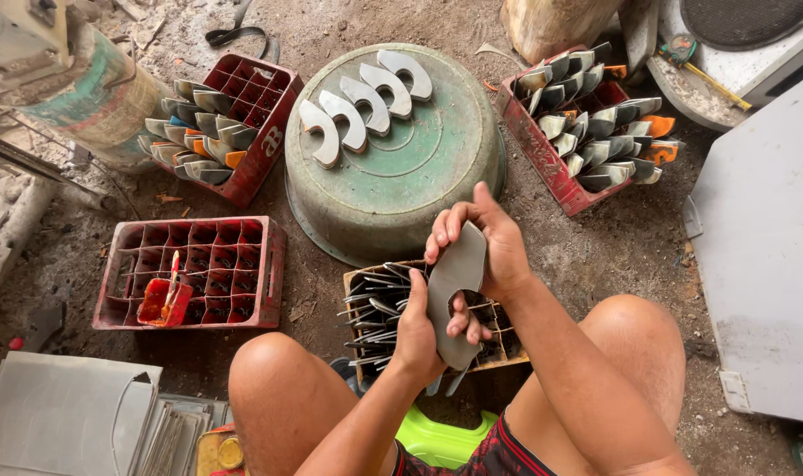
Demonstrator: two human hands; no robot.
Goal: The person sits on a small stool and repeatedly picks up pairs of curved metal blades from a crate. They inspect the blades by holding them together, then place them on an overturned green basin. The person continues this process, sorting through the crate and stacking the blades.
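Both hands grip one curved grey metal blade (pixel 454 282) held upright over a wooden crate (pixel 507 351) packed with several similar metal pieces and wires. My right hand (pixel 488 238) wraps the blade's upper end from behind, fingers over its top. My left hand (pixel 423 330) holds the lower part, thumb against the metal. My bare knees flank the crate.
An upturned green basin (pixel 419 176) carries several crescent metal pieces (pixel 366 92). Red crates with blades stand at back left (pixel 265 132) and back right (pixel 542 145). A near-empty red crate (pixel 243 264) holds a small red cup. Grey sheets lie right (pixel 763 264) and bottom left.
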